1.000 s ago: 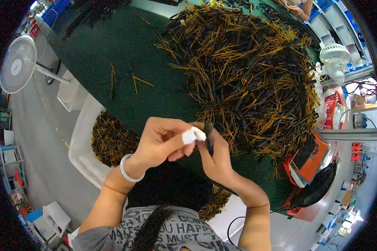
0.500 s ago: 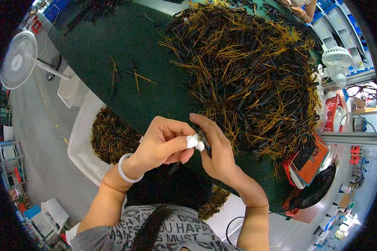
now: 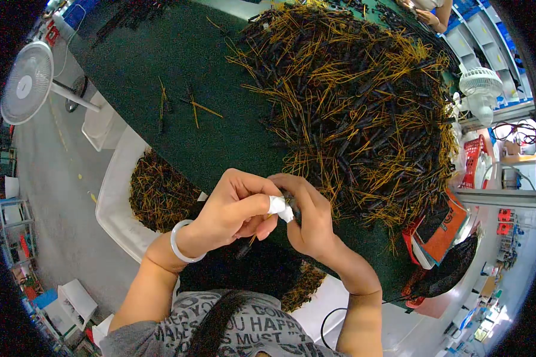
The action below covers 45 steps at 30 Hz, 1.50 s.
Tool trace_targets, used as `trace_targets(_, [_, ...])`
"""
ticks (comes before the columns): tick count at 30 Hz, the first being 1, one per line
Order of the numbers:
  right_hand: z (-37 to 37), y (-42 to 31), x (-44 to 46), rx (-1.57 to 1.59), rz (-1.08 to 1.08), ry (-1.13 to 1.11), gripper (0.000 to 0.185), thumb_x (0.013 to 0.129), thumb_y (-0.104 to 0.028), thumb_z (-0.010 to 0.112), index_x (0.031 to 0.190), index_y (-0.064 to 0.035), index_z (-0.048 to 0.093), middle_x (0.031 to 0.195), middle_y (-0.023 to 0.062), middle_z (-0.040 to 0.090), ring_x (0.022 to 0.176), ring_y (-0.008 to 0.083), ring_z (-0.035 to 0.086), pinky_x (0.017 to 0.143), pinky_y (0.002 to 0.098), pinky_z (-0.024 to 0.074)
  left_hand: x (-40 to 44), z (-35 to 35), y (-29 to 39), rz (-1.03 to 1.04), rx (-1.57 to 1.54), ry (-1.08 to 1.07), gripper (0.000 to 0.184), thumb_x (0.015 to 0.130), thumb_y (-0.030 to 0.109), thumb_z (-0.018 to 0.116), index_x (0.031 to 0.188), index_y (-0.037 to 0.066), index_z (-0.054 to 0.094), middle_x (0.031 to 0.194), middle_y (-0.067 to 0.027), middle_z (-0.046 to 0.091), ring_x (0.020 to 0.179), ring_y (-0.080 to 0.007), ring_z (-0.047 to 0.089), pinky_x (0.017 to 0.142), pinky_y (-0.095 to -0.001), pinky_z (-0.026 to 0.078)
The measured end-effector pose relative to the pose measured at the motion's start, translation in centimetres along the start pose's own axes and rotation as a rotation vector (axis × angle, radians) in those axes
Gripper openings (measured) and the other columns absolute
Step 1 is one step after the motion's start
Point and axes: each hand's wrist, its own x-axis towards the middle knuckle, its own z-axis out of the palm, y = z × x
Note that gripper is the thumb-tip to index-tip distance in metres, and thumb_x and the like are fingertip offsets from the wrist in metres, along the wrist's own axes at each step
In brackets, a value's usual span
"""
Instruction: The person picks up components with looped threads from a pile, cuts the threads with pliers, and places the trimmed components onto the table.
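My left hand (image 3: 235, 208), with a white bangle on its wrist, is closed in a pinch in front of my chest. It grips a yellow wire lead with a black end (image 3: 243, 251) hanging below the fingers. White wrapping (image 3: 276, 205) covers the tip of the left thumb, and another white bit meets the right thumb. My right hand (image 3: 311, 220) is curled against the left fingertips. Something dark shows between its fingers, too small and covered to name. Just beyond the hands, a large pile of black and yellow wire leads (image 3: 357, 113) lies on the green table (image 3: 220, 65).
A white bin (image 3: 114, 202) holding more leads stands left of the table. Several loose leads (image 3: 196, 109) lie on the tabletop. An orange booklet (image 3: 443, 229) and a black mesh bag (image 3: 452, 268) sit at the right edge. Another person's hand (image 3: 426, 16) shows at top right.
My right fingers have curled inward and lowered toward the left fingertips. The black end under my left hand shows more and hangs lower.
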Motion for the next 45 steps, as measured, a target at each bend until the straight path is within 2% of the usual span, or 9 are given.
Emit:
trace_targets(11, [0.4,0.1,-0.6,0.078,0.020,0.038,0.037,0.070,0.010,0.054,0.106,0.0014,0.052,0.097,0.0187,0.059,0.086,0.0361,0.060,0.075,0.0378,0.0485,0.0,0.2,0.1,0.002,-0.026,-0.010,0.017,0.086,0.009,0.053,0.084,-0.003,0.065,0.055,-0.0076,0.059,0.034,-0.0036,0.037,0.033,-0.0186,0.023])
trace_targets(14, [0.2,-0.8,0.3,0.168,0.101,0.086,0.033,0.077,0.010,0.049,0.109,0.0028,0.052,0.097,0.0188,0.059,0.083,0.0312,0.061,0.076,0.0334,0.0475,0.3,-0.6,0.6,0.034,0.176,0.129,0.015,0.088,0.011,0.058,0.088,-0.001,0.067,0.059,-0.0033,0.060,0.039,-0.0022,0.042,0.036,-0.0174,0.028])
trace_targets(17, [-0.3,-0.7,0.1,0.221,0.227,0.102,0.033,0.081,0.009,0.045,0.112,0.0012,0.053,0.097,0.0148,0.059,0.080,0.0222,0.057,0.077,0.0293,0.0456,1.7,-2.8,0.2,0.341,0.723,0.513,0.015,0.085,0.007,0.060,0.094,-0.003,0.066,0.060,-0.0016,0.060,0.051,-0.0019,0.049,0.045,-0.0195,0.037])
trace_targets(23, [-0.5,-0.6,0.4,0.221,0.172,0.155,0.032,0.083,0.008,0.043,0.111,-0.0010,0.054,0.093,0.0113,0.059,0.072,0.0181,0.052,0.073,0.0268,0.0445,5.8,-8.1,1.7,0.471,1.182,0.584,0.020,0.081,0.003,0.056,0.099,-0.002,0.064,0.092,-0.0146,0.062,0.068,-0.0246,0.059,0.063,-0.0314,0.047])
trace_targets(29, [-0.7,-1.0,0.2,0.180,0.212,0.098,0.029,0.085,0.007,0.043,0.110,-0.0014,0.054,0.090,0.0115,0.058,0.065,0.0174,0.050,0.065,0.0270,0.0427,12.9,-12.8,1.3,0.757,1.677,0.623,0.017,0.081,0.007,0.058,0.095,-0.001,0.063,0.105,-0.0133,0.058,0.076,-0.0339,0.059,0.072,-0.0403,0.049])
trace_targets(33, [-0.8,-0.8,0.1,0.192,0.228,0.100,0.027,0.086,0.005,0.044,0.110,-0.0017,0.053,0.091,0.0124,0.058,0.072,0.0213,0.055,0.070,0.0289,0.0438,12.5,-12.3,2.6,0.858,1.643,0.523,0.014,0.080,0.004,0.059,0.092,-0.002,0.061,0.101,-0.0122,0.059,0.077,-0.0303,0.061,0.070,-0.0371,0.049])
trace_targets(36, [-0.8,-0.6,0.3,0.199,0.202,0.132,0.027,0.087,0.002,0.045,0.113,-0.0005,0.051,0.095,0.0142,0.057,0.081,0.0259,0.057,0.076,0.0309,0.0444,9.5,-8.5,3.8,0.968,1.228,0.518,0.013,0.079,-0.003,0.061,0.093,-0.002,0.062,0.089,-0.0101,0.061,0.070,-0.0179,0.060,0.061,-0.0253,0.045])
trace_targets(41, [-0.3,0.0,0.6,0.033,0.201,0.203,0.037,0.090,-0.009,0.054,0.124,0.0033,0.045,0.113,0.0182,0.050,0.086,0.0310,0.056,0.080,0.0342,0.0456,6.0,-4.8,1.4,0.861,0.691,0.426,0.018,0.082,-0.003,0.059,0.099,-0.003,0.063,0.082,-0.0075,0.060,0.062,-0.0099,0.057,0.056,-0.0219,0.043])
trace_targets(45, [0.1,-0.2,0.2,0.085,0.333,0.076,0.032,0.085,-0.014,0.065,0.111,0.0010,0.055,0.091,0.0121,0.059,0.074,0.0207,0.057,0.068,0.0298,0.0454,4.2,-2.1,-0.8,0.665,0.459,0.280,0.011,0.086,-0.002,0.057,0.093,-0.007,0.064,0.080,-0.0063,0.061,0.060,-0.0094,0.055,0.051,-0.0200,0.041])
